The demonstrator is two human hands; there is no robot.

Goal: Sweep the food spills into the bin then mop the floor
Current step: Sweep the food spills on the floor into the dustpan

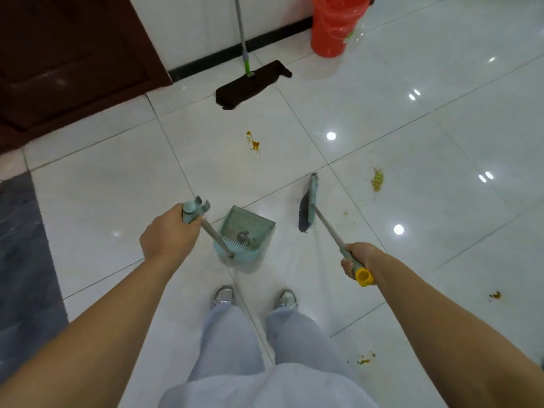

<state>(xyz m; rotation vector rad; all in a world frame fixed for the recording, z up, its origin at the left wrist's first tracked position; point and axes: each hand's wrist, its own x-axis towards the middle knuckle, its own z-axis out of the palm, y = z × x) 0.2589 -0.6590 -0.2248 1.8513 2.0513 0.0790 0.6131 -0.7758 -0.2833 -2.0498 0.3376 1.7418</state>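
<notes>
no readable text, labels, numbers, signs

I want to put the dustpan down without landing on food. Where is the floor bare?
Bare tile lies left of the dustpan, toward the dark floor strip, and between the orange spill and the mop. Right of the broom is crowded: green crumbs, plus smaller bits near the shoes.
</notes>
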